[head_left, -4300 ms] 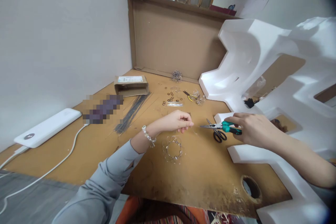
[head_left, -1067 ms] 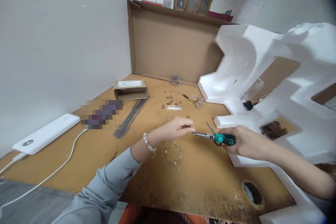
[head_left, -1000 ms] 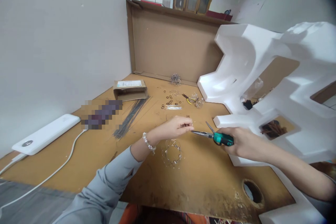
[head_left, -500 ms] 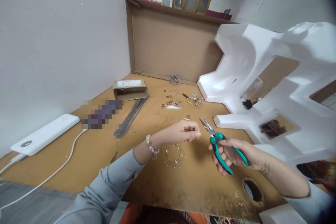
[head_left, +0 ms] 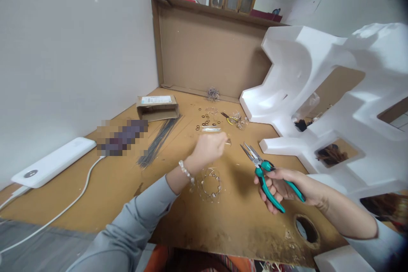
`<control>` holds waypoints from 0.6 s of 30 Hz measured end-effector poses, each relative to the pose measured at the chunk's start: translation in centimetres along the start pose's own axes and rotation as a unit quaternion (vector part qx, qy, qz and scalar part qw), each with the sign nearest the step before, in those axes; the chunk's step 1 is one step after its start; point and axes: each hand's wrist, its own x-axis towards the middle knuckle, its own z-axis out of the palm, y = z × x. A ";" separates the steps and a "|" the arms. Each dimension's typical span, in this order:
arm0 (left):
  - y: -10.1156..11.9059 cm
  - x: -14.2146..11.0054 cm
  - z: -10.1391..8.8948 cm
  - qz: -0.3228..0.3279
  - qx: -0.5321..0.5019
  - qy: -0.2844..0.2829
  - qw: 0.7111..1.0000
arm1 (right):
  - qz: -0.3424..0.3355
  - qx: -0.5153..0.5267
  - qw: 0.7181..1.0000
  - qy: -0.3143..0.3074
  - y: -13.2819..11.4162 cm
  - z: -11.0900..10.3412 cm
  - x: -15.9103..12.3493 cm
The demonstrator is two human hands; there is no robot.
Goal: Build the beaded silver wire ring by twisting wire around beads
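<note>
My right hand (head_left: 276, 187) holds long-nose pliers (head_left: 263, 174) with teal handles, their jaws spread and pointing up and left. My left hand (head_left: 210, 148) is closed and slightly blurred, just short of a small bundle of thin silvery pins (head_left: 211, 129). Whatever its fingers hold, if anything, is hidden. A beaded bracelet (head_left: 186, 170) circles that wrist. Below the left hand lies a wire ring with clear beads (head_left: 211, 193) on the brown tabletop. Several dark small rings (head_left: 205, 122) are scattered beyond the pins.
Yellow-handled cutters (head_left: 228, 118) lie by a wire tangle (head_left: 239, 121). Grey wires (head_left: 159, 142) lie in front of a small cardboard box (head_left: 158, 108). A white power bank (head_left: 54, 162) with a cable is at left. White foam packaging (head_left: 287, 63) stands at right, near a round table hole (head_left: 306, 230).
My left hand has moved left and farther up the table, away from the pliers' tips toward the pins. My right hand and the pliers have hardly moved.
</note>
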 end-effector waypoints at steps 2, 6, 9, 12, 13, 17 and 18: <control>-0.9 0.4 0.0 -0.051 0.086 0.040 0.994 | 0.002 -0.004 1.000 -0.004 0.1 -0.1 0.0; -0.2 0.1 -0.7 0.004 0.037 0.030 0.999 | 0.008 0.003 1.000 0.002 0.5 -0.8 0.2; 1.8 -0.7 -1.2 0.093 -0.029 -0.014 0.995 | 0.011 0.016 1.000 -0.004 0.8 -1.3 0.5; 2.5 -1.0 -1.1 0.164 -0.014 -0.060 0.985 | 0.016 0.011 1.000 -0.020 0.9 -1.5 0.6; 2.3 -1.0 -1.0 0.163 0.002 -0.058 0.985 | 0.018 0.007 1.000 -0.025 0.9 -1.4 0.6; 0.3 -0.2 -0.2 0.105 0.061 -0.017 0.992 | 0.028 -0.008 0.999 -0.040 1.3 -1.2 0.4; -0.1 -0.1 -0.1 0.077 0.067 0.005 0.995 | 0.029 -0.009 0.999 -0.041 1.4 -1.1 0.4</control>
